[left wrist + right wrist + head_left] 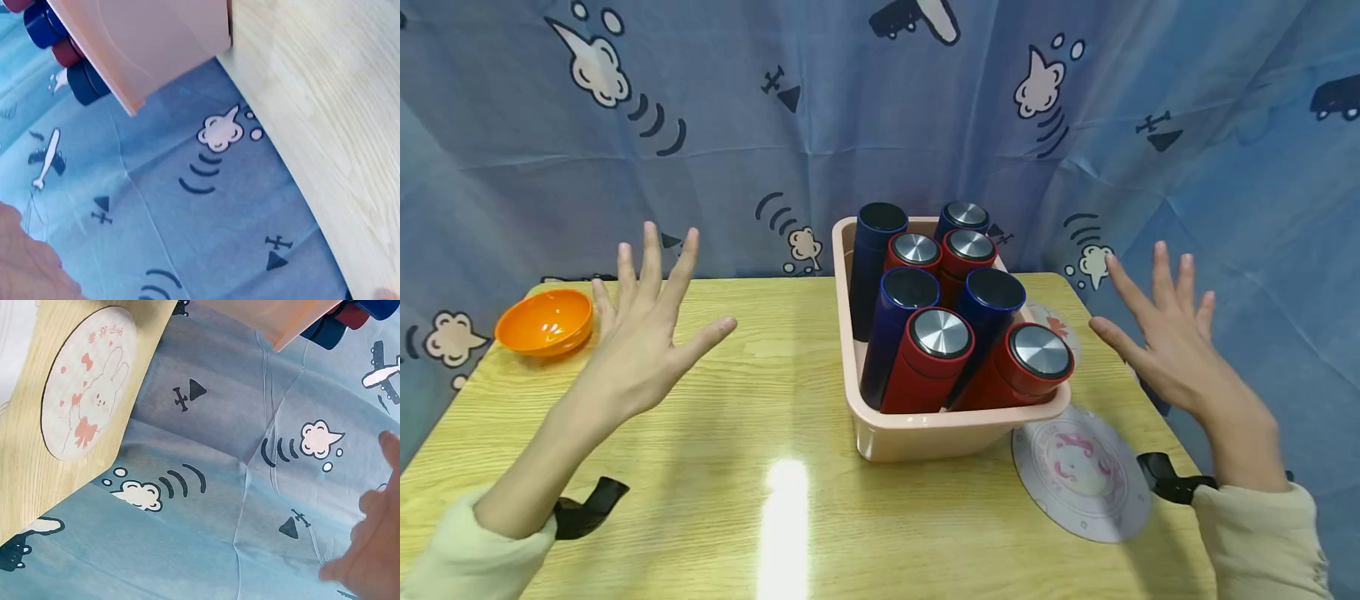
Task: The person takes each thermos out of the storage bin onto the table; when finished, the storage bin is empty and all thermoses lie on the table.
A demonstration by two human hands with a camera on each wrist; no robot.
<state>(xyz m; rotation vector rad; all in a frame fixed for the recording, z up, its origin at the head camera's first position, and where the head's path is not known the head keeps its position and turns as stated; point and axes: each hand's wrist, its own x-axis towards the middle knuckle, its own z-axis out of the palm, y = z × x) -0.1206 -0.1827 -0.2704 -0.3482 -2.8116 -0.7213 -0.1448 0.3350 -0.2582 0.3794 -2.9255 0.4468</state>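
Note:
Fingers spread wide, my left hand (pixel 643 337) is held up over the left part of the table, holding nothing; the orange bowl (pixel 545 323) is the thing nearest to it. My right hand (pixel 1176 350) is likewise raised with spread fingers, past the right side of a pink bin (pixel 917 433). Inside that bin stand several thermos flasks, among them a red flask (pixel 934 367) with a silver lid top and a blue flask (pixel 895 325) with a dark top. One red flask (pixel 1022 367) leans toward the bin's front right corner.
A round mat with a pink character (pixel 1082 475) lies right of the bin, partly under its overhang. Behind it is a round mat with a rabbit (pixel 87 387). A blue patterned curtain (pixel 722 125) hangs along the back edge of the wooden table (pixel 715 467).

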